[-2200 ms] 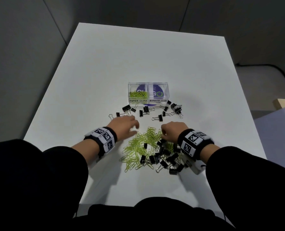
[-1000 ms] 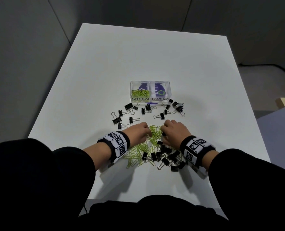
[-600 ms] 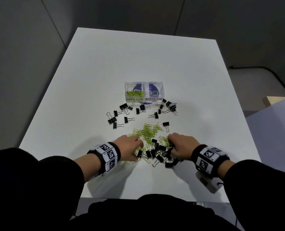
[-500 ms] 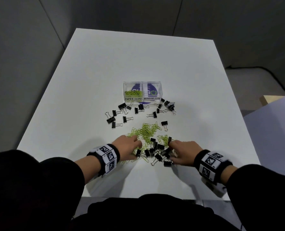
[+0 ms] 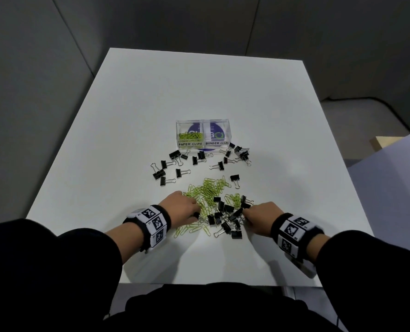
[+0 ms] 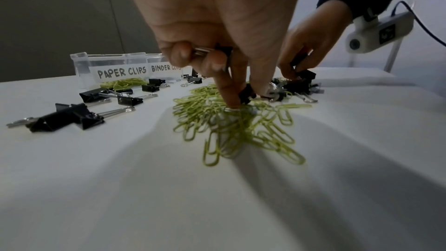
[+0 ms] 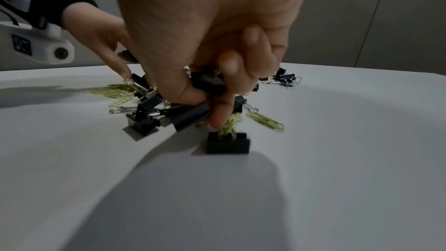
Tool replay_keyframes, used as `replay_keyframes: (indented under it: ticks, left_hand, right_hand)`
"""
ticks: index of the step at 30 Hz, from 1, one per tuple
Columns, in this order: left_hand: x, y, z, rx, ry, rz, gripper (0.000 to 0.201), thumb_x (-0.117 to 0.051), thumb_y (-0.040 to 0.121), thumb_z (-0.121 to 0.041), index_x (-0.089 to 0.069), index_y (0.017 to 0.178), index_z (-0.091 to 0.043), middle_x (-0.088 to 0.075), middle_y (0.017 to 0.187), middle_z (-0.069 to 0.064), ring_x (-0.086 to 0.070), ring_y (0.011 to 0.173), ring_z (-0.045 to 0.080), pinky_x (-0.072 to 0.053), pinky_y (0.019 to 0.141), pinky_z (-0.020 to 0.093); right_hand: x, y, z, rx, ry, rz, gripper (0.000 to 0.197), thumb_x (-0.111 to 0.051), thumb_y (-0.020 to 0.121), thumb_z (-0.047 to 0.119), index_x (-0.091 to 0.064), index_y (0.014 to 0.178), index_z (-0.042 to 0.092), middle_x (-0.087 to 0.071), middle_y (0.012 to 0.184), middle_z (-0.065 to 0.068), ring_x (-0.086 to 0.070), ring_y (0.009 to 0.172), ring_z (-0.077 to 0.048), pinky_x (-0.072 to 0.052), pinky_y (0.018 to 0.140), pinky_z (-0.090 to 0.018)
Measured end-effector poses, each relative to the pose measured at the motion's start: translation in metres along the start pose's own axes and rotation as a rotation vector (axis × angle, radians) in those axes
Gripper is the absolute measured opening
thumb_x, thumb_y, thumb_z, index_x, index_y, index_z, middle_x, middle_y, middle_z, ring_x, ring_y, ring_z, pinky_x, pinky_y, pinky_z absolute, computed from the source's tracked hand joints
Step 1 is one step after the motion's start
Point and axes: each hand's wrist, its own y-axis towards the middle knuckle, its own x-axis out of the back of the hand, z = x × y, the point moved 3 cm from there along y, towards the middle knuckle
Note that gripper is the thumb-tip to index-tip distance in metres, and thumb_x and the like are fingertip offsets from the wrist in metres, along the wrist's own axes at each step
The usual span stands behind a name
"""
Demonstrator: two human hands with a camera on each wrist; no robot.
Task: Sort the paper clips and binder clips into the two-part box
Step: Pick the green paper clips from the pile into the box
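Note:
The clear two-part box (image 5: 202, 123) stands mid-table, labelled PAPER CLIPS and BINDER CLIPS; green clips lie in its left half (image 5: 190, 136). A pile of green paper clips (image 5: 207, 191) mixed with black binder clips (image 5: 225, 220) lies near me. My left hand (image 5: 195, 213) is at the pile's left. In the left wrist view its curled fingers (image 6: 213, 64) hold a binder clip (image 6: 223, 49) while two fingers reach onto another one (image 6: 246, 93). My right hand (image 5: 245, 212) is at the pile's right, gripping several binder clips (image 7: 208, 83).
Loose binder clips (image 5: 165, 170) are scattered between the box and the pile, more by the box's right corner (image 5: 241, 154). One stands alone on the table under my right hand (image 7: 228, 143). The white table (image 5: 283, 140) ends just behind my wrists.
Both hands have drawn back from the far edge of the pile to its near part and now pick among the binder clips. One binder clip now lies apart beyond the pile at the right.

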Motion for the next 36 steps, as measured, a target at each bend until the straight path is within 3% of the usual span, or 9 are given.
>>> replay_keyframes:
  ticks: [4,8,11,13,18,23,27,32,36]
  left_hand:
    - [0.004,0.000,-0.003,-0.041,0.045,-0.051,0.036,-0.031,0.100,-0.030,-0.062,0.104,-0.011,-0.063,0.097,0.007,-0.059,0.085,0.025,-0.033,0.078,0.029]
    - [0.008,0.002,0.003,-0.045,0.017,-0.148,0.040,-0.032,0.095,-0.035,-0.065,0.094,-0.011,-0.061,0.087,0.003,-0.058,0.072,0.021,-0.035,0.071,0.028]
    - [0.020,0.003,0.012,0.000,-0.035,-0.099,0.036,-0.032,0.096,-0.036,-0.059,0.093,-0.013,-0.057,0.084,0.000,-0.049,0.069,0.016,-0.042,0.076,0.028]
    - [0.031,0.004,0.022,0.054,-0.089,-0.070,0.034,-0.030,0.098,-0.035,-0.053,0.088,-0.013,-0.053,0.079,-0.001,-0.047,0.067,0.015,-0.044,0.070,0.027]
    - [0.049,0.019,0.073,0.304,-0.261,-0.054,0.030,-0.040,0.098,-0.035,-0.055,0.100,-0.009,-0.057,0.093,0.005,-0.052,0.078,0.017,-0.041,0.069,0.025]
    - [0.049,0.045,0.110,0.411,-0.324,-0.050,0.030,-0.050,0.094,-0.026,-0.056,0.114,-0.004,-0.057,0.117,0.014,-0.055,0.107,0.029,-0.043,0.088,0.035]
    - [0.047,0.064,0.111,0.389,-0.387,-0.101,0.027,-0.052,0.093,-0.022,-0.058,0.115,-0.007,-0.055,0.120,0.013,-0.054,0.108,0.029,-0.045,0.090,0.037]
    - [0.053,0.068,0.086,0.261,-0.248,-0.309,0.036,-0.056,0.091,-0.024,-0.056,0.125,-0.014,-0.056,0.125,0.007,-0.052,0.113,0.025,-0.046,0.093,0.037]
    - [0.044,0.062,0.034,0.032,-0.321,-0.119,0.028,-0.055,0.091,-0.031,-0.059,0.116,-0.020,-0.059,0.116,-0.001,-0.055,0.107,0.015,-0.044,0.091,0.022]
  right_hand:
    - [0.001,0.005,-0.001,-0.004,0.057,0.000,0.016,-0.034,0.096,0.024,-0.040,0.084,0.015,-0.064,0.094,-0.009,-0.056,0.078,-0.026,-0.037,0.065,-0.030]
    - [0.012,0.008,-0.009,0.017,0.188,-0.027,0.018,-0.039,0.095,0.024,-0.054,0.093,0.013,-0.066,0.097,-0.004,-0.051,0.074,-0.016,-0.043,0.067,-0.027]
    - [0.029,0.014,-0.027,-0.004,0.281,-0.077,0.025,-0.038,0.096,0.024,-0.059,0.103,0.012,-0.066,0.100,-0.004,-0.059,0.084,-0.019,-0.046,0.071,-0.026]
    - [0.042,0.023,-0.040,-0.047,0.324,-0.137,0.026,-0.036,0.097,0.022,-0.059,0.102,0.011,-0.066,0.101,-0.005,-0.060,0.087,-0.020,-0.048,0.072,-0.028]
    - [0.065,0.060,-0.076,-0.244,0.418,-0.244,0.025,-0.037,0.097,0.020,-0.059,0.098,0.009,-0.065,0.100,-0.009,-0.058,0.083,-0.024,-0.046,0.069,-0.033]
    - [0.074,0.107,-0.086,-0.250,0.532,-0.235,0.026,-0.040,0.098,0.022,-0.059,0.107,0.007,-0.065,0.108,-0.014,-0.060,0.095,-0.029,-0.051,0.084,-0.042]
    - [0.081,0.126,-0.075,-0.185,0.597,-0.284,0.028,-0.046,0.096,0.024,-0.060,0.113,0.008,-0.066,0.111,-0.014,-0.060,0.100,-0.029,-0.049,0.088,-0.038]
    - [0.076,0.108,-0.069,-0.113,0.351,-0.386,0.036,-0.056,0.089,0.023,-0.054,0.125,0.016,-0.056,0.129,-0.010,-0.047,0.120,-0.030,-0.038,0.098,-0.039]
    - [0.059,0.073,-0.050,0.011,0.274,-0.198,0.023,-0.055,0.091,0.024,-0.059,0.112,0.016,-0.062,0.115,-0.004,-0.057,0.100,-0.018,-0.050,0.086,-0.032]
